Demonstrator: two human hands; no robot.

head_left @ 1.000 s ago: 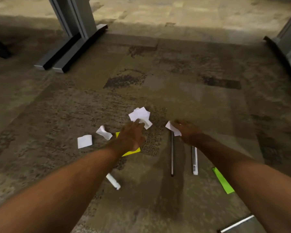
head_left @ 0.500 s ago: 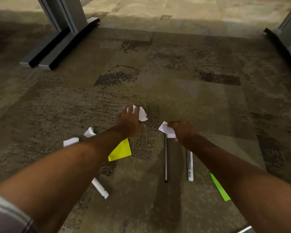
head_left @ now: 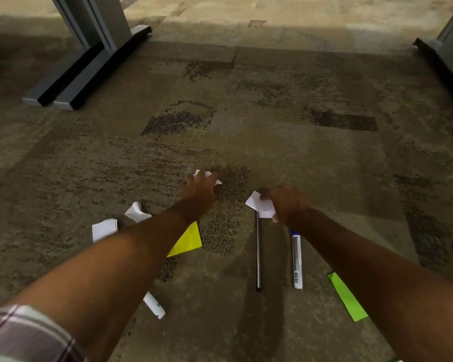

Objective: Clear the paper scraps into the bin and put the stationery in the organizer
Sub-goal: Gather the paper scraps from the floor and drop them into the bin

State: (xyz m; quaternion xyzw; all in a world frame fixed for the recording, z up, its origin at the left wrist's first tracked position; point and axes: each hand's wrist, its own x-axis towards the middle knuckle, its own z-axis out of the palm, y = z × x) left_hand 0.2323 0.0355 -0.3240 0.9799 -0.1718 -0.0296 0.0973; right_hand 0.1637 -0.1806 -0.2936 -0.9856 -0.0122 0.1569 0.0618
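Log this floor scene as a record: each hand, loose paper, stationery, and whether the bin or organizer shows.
surface: carpet
left hand: grips crumpled white paper
right hand: pinches small white scrap
loose paper: twisted white scrap, flat white scrap, yellow sheet, green strip
stationery on floor: thin dark pen, blue-tipped pen, white tube partly under the left forearm
bin and organizer: not in view

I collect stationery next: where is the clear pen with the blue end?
In the head view the clear pen lies on the carpet, right of centre, between the thin dark pen and the green paper strip, near the right hand.
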